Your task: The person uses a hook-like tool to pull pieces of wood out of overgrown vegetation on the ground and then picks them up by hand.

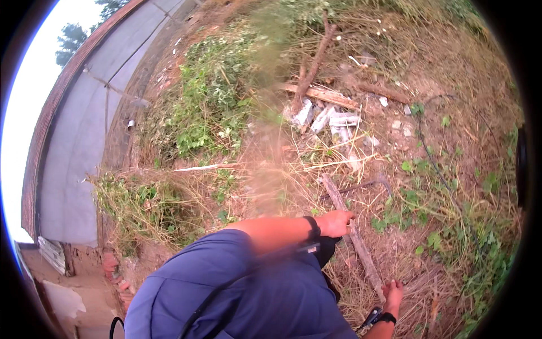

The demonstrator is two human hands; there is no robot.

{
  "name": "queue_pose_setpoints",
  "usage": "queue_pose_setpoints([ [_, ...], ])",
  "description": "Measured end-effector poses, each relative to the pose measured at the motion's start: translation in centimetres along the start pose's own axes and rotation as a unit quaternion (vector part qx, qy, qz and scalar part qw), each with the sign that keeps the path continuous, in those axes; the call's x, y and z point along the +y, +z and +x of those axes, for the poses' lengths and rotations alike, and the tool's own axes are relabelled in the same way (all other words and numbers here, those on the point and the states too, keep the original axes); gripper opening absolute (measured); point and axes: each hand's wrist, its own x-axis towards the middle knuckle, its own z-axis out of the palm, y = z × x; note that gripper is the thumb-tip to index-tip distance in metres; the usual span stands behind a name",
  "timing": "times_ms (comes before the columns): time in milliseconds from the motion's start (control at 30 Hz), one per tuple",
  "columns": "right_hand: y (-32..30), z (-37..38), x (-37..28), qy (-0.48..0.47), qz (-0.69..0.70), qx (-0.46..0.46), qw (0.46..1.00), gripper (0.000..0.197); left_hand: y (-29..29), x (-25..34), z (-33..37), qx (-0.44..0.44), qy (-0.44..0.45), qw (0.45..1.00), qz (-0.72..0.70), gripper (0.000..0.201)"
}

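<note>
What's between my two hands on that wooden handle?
In the head view, only bare wooden handle runs between the left hand and right hand, over dry grass.

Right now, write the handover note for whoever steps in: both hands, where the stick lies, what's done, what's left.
Left hand: closed around the upper part of the long wooden stick, forearm reaching across the blue shirt.
Right hand: at the stick's lower end, fingers touching it; whether it is gripped cannot be told.
Stick: slanted over dry grass, its far end toward a curved dark metal piece; whether they join is unclear.
Nearby: white rubble and boards further up the slope.
Done: both hands on the stick.
Left: nothing shows it lifted clear of the ground yet.
</note>
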Motion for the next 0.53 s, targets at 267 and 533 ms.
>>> queue_pose_setpoints([
  [267,3.1,2.1,7.3,-0.084,0.042,-0.009,0.996,0.040,2.9,0.1,3.9,-0.173,-0.059,0.983,-0.017,0.051],
  [533,8.5,7.7,11.1,-0.111,-0.127,0.104,0.980,0.043,6.1,-2.2,13.1,-0.224,-0.112,0.965,0.074,0.051],
])
